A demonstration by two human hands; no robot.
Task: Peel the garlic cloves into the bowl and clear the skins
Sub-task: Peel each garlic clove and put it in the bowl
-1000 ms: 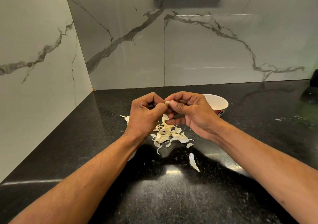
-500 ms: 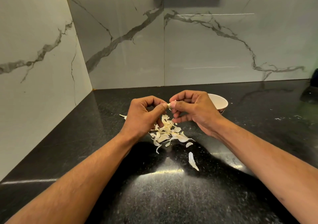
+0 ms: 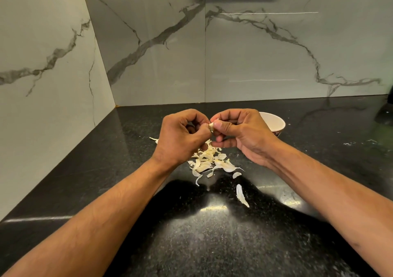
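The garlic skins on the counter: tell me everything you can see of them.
The garlic skins are thin, pale cream, papery flakes, curled and dry-looking, lying in a loose heap on the black counter just below both hands. A few lie apart: one long sliver nearer the camera, one small bit left of the left hand. The hands are above the heap; contact cannot be told.

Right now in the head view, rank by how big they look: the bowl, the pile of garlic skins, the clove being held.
1. Pile of garlic skins, widest spread.
2. Bowl, partly hidden behind the right hand, so true size unsure.
3. Clove, mostly covered by fingers.
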